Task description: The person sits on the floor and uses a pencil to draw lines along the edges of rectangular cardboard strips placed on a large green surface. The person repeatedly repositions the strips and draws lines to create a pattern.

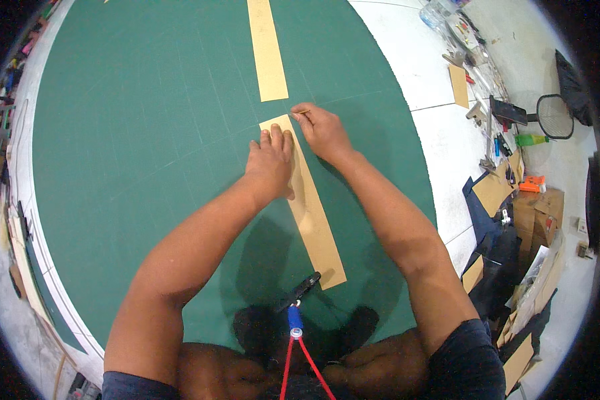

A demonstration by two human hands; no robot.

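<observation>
A black clip point(300, 291) on a red cord point(299, 363), hanging nearest the camera, dangles over the near end of a long tan cardboard strip point(317, 223) lying on the green cutting mat point(147, 133). The left hand point(270, 163) lies flat on the strip's far end, fingers pressed together, apparently pinning it so it cannot slide. The right hand point(321, 130) sits at the strip's far corner, fingertips pinching a small thin thing, too small to identify. A second cardboard strip point(268, 50) lies beyond, just apart, in line with the first. Tools and cardboard scraps point(493, 190) clutter the floor at right.
</observation>
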